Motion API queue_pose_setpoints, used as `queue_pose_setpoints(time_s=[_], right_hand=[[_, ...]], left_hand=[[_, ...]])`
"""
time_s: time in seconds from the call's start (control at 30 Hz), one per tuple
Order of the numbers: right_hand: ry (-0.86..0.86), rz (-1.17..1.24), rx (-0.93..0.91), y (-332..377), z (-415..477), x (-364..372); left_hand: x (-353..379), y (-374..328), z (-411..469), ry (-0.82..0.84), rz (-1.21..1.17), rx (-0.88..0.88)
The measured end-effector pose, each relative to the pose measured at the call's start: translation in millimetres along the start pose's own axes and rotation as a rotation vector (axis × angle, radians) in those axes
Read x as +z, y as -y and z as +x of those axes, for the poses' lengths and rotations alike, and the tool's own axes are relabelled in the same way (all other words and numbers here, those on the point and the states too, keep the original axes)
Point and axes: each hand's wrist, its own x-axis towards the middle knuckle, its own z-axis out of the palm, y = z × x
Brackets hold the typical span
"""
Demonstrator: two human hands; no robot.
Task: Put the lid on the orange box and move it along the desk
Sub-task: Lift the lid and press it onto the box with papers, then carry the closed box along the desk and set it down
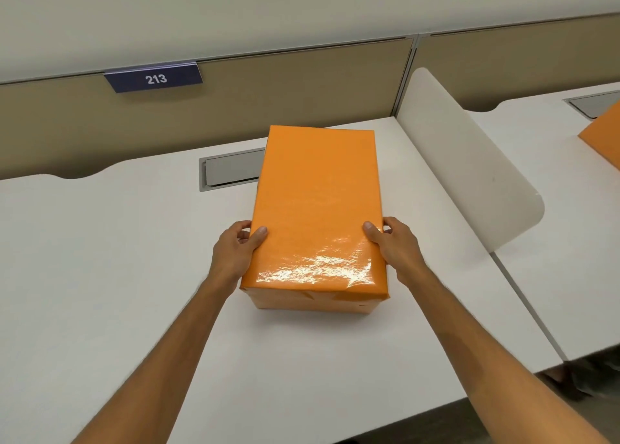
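An orange box (312, 301) stands on the white desk (110, 259), a little right of the middle, long side pointing away from me. Its glossy orange lid (317, 202) sits on top and covers it. My left hand (236, 249) grips the lid's left edge near the front, thumb on top, fingers down the side. On the opposite edge my right hand (392, 247) holds the lid the same way. Only the front face of the box body shows below the lid.
A grey cable hatch (228, 171) lies in the desk just behind the box's left side. A white divider panel (469, 161) rises on the right. Beyond it another orange piece (604, 138) rests on the neighbouring desk. A sign reading 213 (154, 79) hangs on the tan partition.
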Motion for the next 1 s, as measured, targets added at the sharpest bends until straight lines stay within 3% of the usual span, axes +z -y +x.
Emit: queue_pose_setpoints(time_s=[0.3, 0.63, 0.87, 1.0], right_hand=[[0.051, -0.135, -0.045, -8.0, -1.4, -0.3], [-0.049, -0.271, -0.131, -14.7, 2.2, 6.6], [0.007, -0.131, -0.219, 11.4, 33.3, 4.8], [0.03, 0.08, -0.029, 23.8, 58.9, 0.2]], left_hand=[[6.7, -0.1, 1.4, -0.002, 0.146, 0.045], [3.7, -6.9, 17.1, 0.153, -0.096, -0.153], [4.9, -37.5, 58.7, 0.191, -0.069, -0.13], [9.0, -53.4, 86.3, 0.223, -0.091, -0.204]])
